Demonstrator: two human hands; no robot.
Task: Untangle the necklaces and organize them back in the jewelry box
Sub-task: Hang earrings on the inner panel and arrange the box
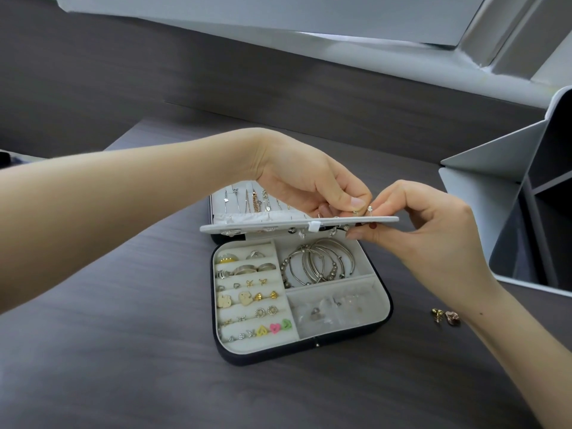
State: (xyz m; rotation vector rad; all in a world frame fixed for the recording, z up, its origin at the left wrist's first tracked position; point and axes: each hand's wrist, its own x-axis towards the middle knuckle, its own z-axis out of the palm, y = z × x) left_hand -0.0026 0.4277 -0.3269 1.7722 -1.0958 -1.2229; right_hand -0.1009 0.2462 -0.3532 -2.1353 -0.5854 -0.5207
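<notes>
Nearest, the jewelry box (263, 356) lies open on the bench (123, 351), with rows of earrings at the tray's 9 o'clock side and bangles (318, 261) toward 1 o'clock. Just beyond, a padded flap (278, 223) is held level over the tray's far edge, its long axis running 9 to 3. Both hands pinch its 3 o'clock end, the left hand (312, 181) from above and the right hand (427, 224) with its thumb underneath, and a small stud (370, 208) stands between their fingertips. Farther back, in the lid, the necklaces (253, 199) hang side by side at about 10 o'clock from those fingertips. Their chains run roughly 12 to 6, and the lower ends go into a gathered pocket. The left hand looks nearer, so reaching them probably means moving past the flap.
</notes>
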